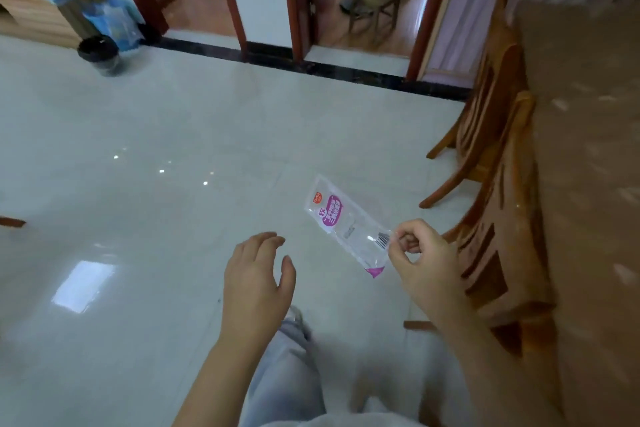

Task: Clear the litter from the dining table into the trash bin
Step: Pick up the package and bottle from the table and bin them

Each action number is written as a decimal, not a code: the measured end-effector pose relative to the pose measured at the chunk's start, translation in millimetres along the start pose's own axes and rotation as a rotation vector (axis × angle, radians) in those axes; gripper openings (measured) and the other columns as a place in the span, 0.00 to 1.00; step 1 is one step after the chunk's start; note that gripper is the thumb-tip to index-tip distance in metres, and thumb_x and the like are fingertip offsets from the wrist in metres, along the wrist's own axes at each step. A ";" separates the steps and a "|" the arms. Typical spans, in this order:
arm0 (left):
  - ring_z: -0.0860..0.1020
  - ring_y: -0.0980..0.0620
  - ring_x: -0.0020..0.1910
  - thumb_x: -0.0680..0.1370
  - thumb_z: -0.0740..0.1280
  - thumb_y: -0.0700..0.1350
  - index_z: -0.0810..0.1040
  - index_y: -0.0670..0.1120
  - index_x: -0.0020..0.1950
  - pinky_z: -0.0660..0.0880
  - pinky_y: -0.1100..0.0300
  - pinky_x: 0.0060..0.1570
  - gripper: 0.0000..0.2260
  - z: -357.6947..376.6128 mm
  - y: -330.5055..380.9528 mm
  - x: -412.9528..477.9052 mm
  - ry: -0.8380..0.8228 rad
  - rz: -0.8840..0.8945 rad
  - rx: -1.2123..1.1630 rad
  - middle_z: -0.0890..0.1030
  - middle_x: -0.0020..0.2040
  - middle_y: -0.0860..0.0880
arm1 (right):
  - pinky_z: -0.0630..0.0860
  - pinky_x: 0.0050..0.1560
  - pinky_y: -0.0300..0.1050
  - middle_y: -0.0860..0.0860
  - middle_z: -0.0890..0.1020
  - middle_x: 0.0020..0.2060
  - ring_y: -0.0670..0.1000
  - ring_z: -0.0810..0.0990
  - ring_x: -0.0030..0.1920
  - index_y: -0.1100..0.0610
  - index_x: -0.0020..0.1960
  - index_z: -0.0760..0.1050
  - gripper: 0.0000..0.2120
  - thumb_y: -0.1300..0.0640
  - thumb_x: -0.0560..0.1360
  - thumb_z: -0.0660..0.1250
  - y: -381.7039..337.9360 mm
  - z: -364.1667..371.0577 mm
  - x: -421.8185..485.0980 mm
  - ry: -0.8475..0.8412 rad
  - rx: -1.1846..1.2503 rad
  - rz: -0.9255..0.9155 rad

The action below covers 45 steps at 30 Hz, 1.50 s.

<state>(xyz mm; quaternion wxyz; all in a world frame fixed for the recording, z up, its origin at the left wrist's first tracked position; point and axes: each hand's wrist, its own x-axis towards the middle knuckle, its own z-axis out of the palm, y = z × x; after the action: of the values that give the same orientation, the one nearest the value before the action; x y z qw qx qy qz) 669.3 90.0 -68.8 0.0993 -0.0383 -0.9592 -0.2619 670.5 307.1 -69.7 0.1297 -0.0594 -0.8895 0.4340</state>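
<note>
Wrapper (341,220) of clear plastic with a purple label is hanging in the air over the white floor (173,114), off the bench (588,149) and just past the wooden chairs (498,204) that are sitting along the bench. The right hand (424,260) is pinching one end of it, with thumb and fingers (410,226) squeezing together on the plastic. The left hand (258,274) is floating farther from the bench, holding nothing, its fingers loose and a little apart. The trash bin (98,54) is standing well apart from the bench, across the floor.
</note>
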 end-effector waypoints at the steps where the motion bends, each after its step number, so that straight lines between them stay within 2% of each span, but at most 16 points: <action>1: 0.78 0.42 0.47 0.72 0.56 0.47 0.79 0.39 0.50 0.69 0.56 0.51 0.17 3.6 -7.3 22.8 -0.018 0.021 -0.010 0.81 0.49 0.42 | 0.70 0.32 0.34 0.50 0.76 0.30 0.45 0.74 0.34 0.58 0.39 0.73 0.07 0.67 0.69 0.68 -0.1 8.8 15.2 0.021 -0.009 0.018; 6: 0.77 0.43 0.48 0.72 0.57 0.47 0.78 0.40 0.51 0.70 0.57 0.50 0.16 12.9 -37.2 138.3 -0.107 0.149 -0.074 0.81 0.50 0.43 | 0.69 0.34 0.31 0.50 0.77 0.31 0.43 0.74 0.38 0.59 0.39 0.73 0.05 0.67 0.69 0.67 -21.3 48.7 101.7 0.131 -0.055 0.083; 10: 0.78 0.42 0.48 0.73 0.56 0.48 0.78 0.40 0.51 0.70 0.57 0.50 0.17 28.9 -40.8 216.5 -0.171 0.246 -0.125 0.81 0.50 0.44 | 0.71 0.35 0.33 0.49 0.76 0.33 0.42 0.74 0.35 0.59 0.40 0.73 0.06 0.67 0.69 0.68 -30.1 58.0 155.3 0.197 -0.168 0.052; 14: 0.77 0.42 0.48 0.73 0.56 0.48 0.78 0.40 0.52 0.69 0.56 0.50 0.17 59.9 -28.0 280.9 -0.240 0.312 -0.179 0.81 0.51 0.43 | 0.76 0.34 0.37 0.49 0.76 0.34 0.45 0.76 0.34 0.59 0.42 0.74 0.06 0.66 0.69 0.70 -20.6 48.7 188.9 0.281 -0.248 0.150; 16: 0.77 0.42 0.48 0.73 0.56 0.48 0.78 0.40 0.52 0.70 0.55 0.50 0.17 78.9 -12.4 305.4 -0.287 0.376 -0.201 0.81 0.51 0.43 | 0.72 0.34 0.33 0.48 0.76 0.34 0.44 0.75 0.34 0.59 0.43 0.74 0.05 0.65 0.69 0.70 -10.4 37.7 205.8 0.335 -0.285 0.220; 18: 0.78 0.43 0.48 0.73 0.56 0.48 0.78 0.40 0.52 0.71 0.55 0.50 0.17 99.8 8.5 331.4 -0.323 0.447 -0.214 0.81 0.51 0.43 | 0.71 0.35 0.33 0.48 0.75 0.34 0.43 0.74 0.34 0.60 0.44 0.74 0.05 0.64 0.70 0.69 3.3 24.9 227.2 0.389 -0.284 0.280; 21: 0.78 0.43 0.50 0.74 0.57 0.48 0.78 0.40 0.52 0.71 0.55 0.51 0.16 131.6 50.0 374.3 -0.347 0.547 -0.220 0.81 0.51 0.43 | 0.73 0.38 0.38 0.48 0.76 0.38 0.48 0.76 0.37 0.59 0.45 0.74 0.05 0.61 0.71 0.69 26.3 3.0 265.5 0.487 -0.311 0.347; 25: 0.79 0.42 0.49 0.71 0.63 0.42 0.79 0.39 0.51 0.72 0.52 0.52 0.12 166.3 120.1 425.3 -0.389 0.674 -0.226 0.82 0.50 0.42 | 0.71 0.37 0.35 0.52 0.78 0.37 0.49 0.75 0.36 0.58 0.44 0.74 0.04 0.60 0.72 0.68 53.6 -42.0 315.2 0.640 -0.292 0.371; 28: 0.79 0.42 0.49 0.72 0.64 0.44 0.79 0.40 0.52 0.74 0.49 0.53 0.12 189.8 177.4 455.7 -0.413 0.776 -0.246 0.82 0.51 0.41 | 0.68 0.35 0.24 0.45 0.75 0.33 0.43 0.74 0.32 0.56 0.42 0.74 0.04 0.64 0.71 0.68 68.6 -82.5 341.6 0.766 -0.240 0.428; 30: 0.79 0.42 0.50 0.73 0.66 0.43 0.79 0.41 0.52 0.70 0.52 0.55 0.10 204.9 211.9 471.9 -0.413 0.825 -0.264 0.82 0.51 0.42 | 0.67 0.33 0.24 0.41 0.73 0.32 0.43 0.73 0.30 0.56 0.41 0.75 0.05 0.65 0.71 0.68 79.5 -105.7 353.0 0.839 -0.227 0.473; 34: 0.79 0.43 0.50 0.72 0.70 0.41 0.80 0.43 0.51 0.65 0.55 0.54 0.09 235.3 263.8 487.7 -0.472 0.863 -0.271 0.82 0.52 0.44 | 0.67 0.34 0.25 0.44 0.76 0.35 0.32 0.73 0.37 0.53 0.41 0.73 0.07 0.64 0.71 0.67 102.6 -132.6 357.6 0.944 -0.198 0.525; 37: 0.79 0.49 0.46 0.75 0.67 0.49 0.79 0.42 0.50 0.66 0.55 0.53 0.11 264.0 296.3 498.4 -0.510 0.988 -0.352 0.83 0.47 0.43 | 0.67 0.28 0.27 0.43 0.75 0.35 0.36 0.75 0.36 0.53 0.39 0.71 0.09 0.65 0.71 0.67 119.0 -145.0 355.2 1.018 -0.236 0.560; 40: 0.78 0.50 0.44 0.74 0.61 0.49 0.79 0.41 0.49 0.77 0.53 0.48 0.13 295.8 331.9 514.0 -0.604 1.151 -0.487 0.82 0.45 0.44 | 0.67 0.27 0.27 0.43 0.75 0.34 0.38 0.75 0.36 0.53 0.38 0.71 0.10 0.66 0.71 0.67 134.2 -157.4 357.8 1.133 -0.272 0.640; 42: 0.79 0.47 0.47 0.74 0.63 0.47 0.79 0.41 0.51 0.77 0.53 0.48 0.12 314.0 360.4 524.1 -0.672 1.233 -0.505 0.82 0.48 0.44 | 0.67 0.28 0.27 0.43 0.75 0.34 0.36 0.74 0.37 0.55 0.37 0.71 0.10 0.68 0.71 0.67 145.2 -166.2 362.3 1.216 -0.295 0.716; 45: 0.78 0.47 0.50 0.73 0.64 0.44 0.78 0.41 0.52 0.72 0.58 0.51 0.11 334.9 408.7 537.7 -0.733 1.363 -0.485 0.81 0.50 0.44 | 0.68 0.29 0.31 0.45 0.75 0.33 0.42 0.75 0.34 0.51 0.35 0.68 0.14 0.67 0.71 0.66 158.7 -181.9 374.4 1.339 -0.330 0.846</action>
<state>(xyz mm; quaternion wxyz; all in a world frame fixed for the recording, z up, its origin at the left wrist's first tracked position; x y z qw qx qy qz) 138.1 623.8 -35.7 -0.0946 -0.7181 -0.6133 -0.3151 361.5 624.2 -20.3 0.4494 -0.6566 -0.5777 0.1820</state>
